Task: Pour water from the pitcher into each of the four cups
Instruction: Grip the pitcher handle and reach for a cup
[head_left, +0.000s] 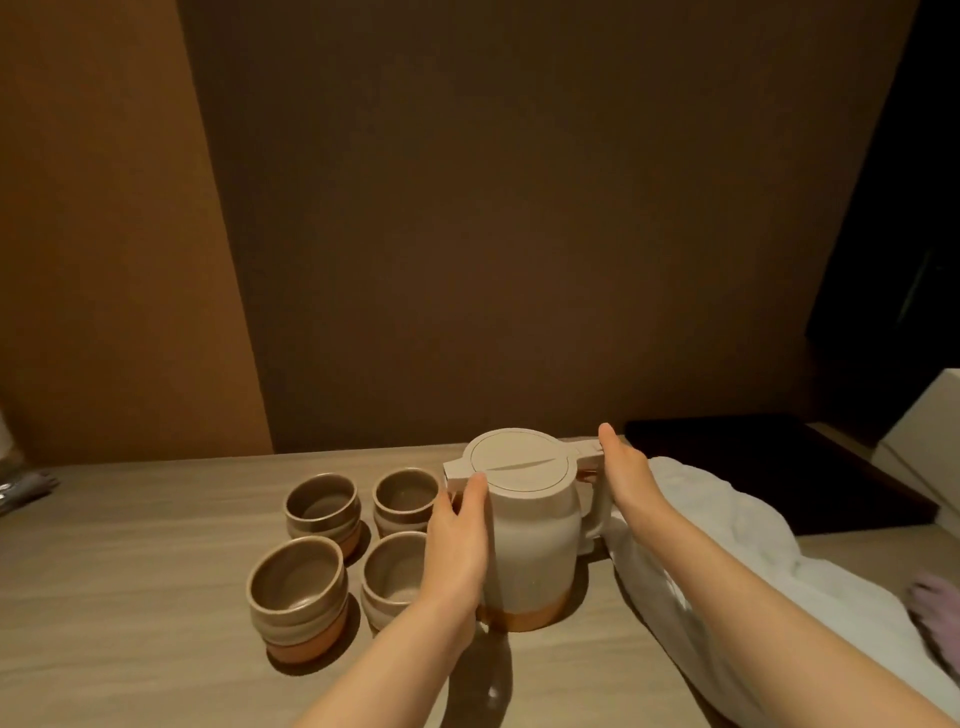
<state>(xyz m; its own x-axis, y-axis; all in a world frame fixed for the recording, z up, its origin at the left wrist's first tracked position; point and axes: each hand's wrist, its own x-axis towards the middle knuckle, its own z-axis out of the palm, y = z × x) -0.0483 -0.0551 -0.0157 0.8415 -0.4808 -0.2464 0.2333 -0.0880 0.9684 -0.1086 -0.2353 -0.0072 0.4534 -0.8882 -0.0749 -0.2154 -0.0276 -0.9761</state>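
**Two bare hands at a lidded pitcher beside four cups**

On a pale wood-grain table (156, 597), a cream ceramic pitcher with an orange-brown base band and a flat round lid (524, 525) stands upright, a little right of centre. The person's left hand (457, 545) lies flat against the pitcher's left side, fingers straight and together, fingertips reaching up to the spout just under the lid; the palm presses the wall without wrapping around it. The right hand (626, 473) reaches in from the right to the pitcher's handle at lid height, thumb raised above the top of the handle. Its other fingers are hidden behind the handle and hand, so whether they curl closed around it cannot be told.

Four squat grey-brown glazed cups with bare orange clay bases (297, 592) stand in a two-by-two group just left of the pitcher, all upright. The left hand and forearm cover part of the two nearer the pitcher. Their insides look dim, and any water in them cannot be made out.

No brand, label or writing can be read anywhere.

A crumpled white cloth (727, 525) lies under the right forearm. Behind it sits a dark flat tray (779, 467), cut off partly by the cloth. A pinkish object (935, 608) at the right edge is blurred and cropped.
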